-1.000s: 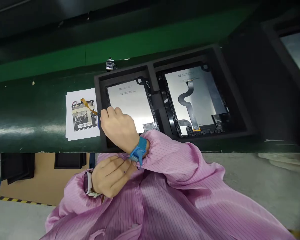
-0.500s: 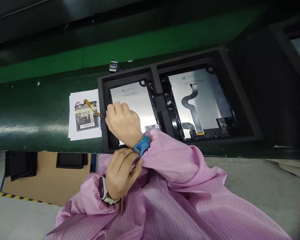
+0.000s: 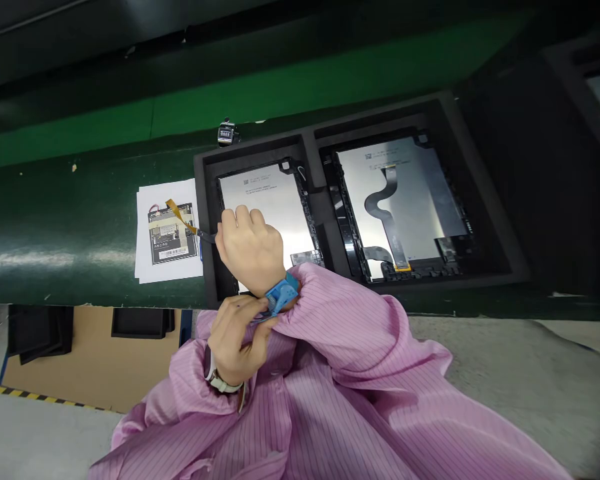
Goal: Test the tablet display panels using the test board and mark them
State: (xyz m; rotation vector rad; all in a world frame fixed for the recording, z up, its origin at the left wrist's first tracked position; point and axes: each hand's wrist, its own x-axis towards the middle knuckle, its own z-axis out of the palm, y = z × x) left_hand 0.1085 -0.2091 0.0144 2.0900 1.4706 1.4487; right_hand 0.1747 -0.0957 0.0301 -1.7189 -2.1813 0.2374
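A blue wrist strap with a plastic piece on it circles my right wrist. My left hand, wearing a watch with a pale band, pinches the strap's near edge. Curled into a fist, my right hand is back side up over the left part of a black tray; whatever its fingers may hold is hidden. Under it lies a silver-backed display panel, partly covered. A gold ribbon cable with a dark end reaches from a small electronic module toward my right fist.
The black foam tray holds a second panel with a dark flex cable. White sheets lie under the module. A tally counter sits behind the tray on the green bench. Black trays are below, left.
My right fist has shifted slightly right, uncovering more of the cable's dark end. My left hand has moved slightly left, and the strap's plastic piece is turned and tilted toward it.
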